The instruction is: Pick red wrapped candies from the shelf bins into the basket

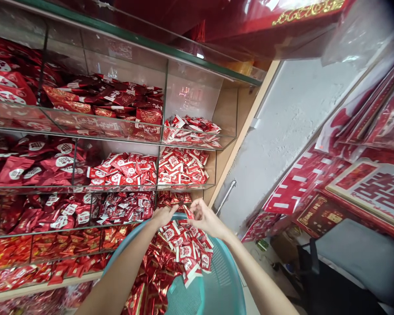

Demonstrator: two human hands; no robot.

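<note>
Many packets [186, 252], lettering too small to read, lay in the teal basket [223, 267]; the right hand [205, 220] pinched one, the left hand [164, 216] held indiscernibly; a panel [372, 188] showed 囍.

Toward seven o'clock, the left forearm [121, 264] is showing bare, its smooth outline broadening toward the lower edge of the view and tapering into a slim, bare wrist [153, 224]. Toward five o'clock, the right forearm [254, 262] is showing just as bare and slender, likewise narrowing toward the hand. Around six o'clock from the middle, the left hand [164, 215] and the right hand [204, 218] are appearing ungloved, their nails looking too small to make out.
</note>
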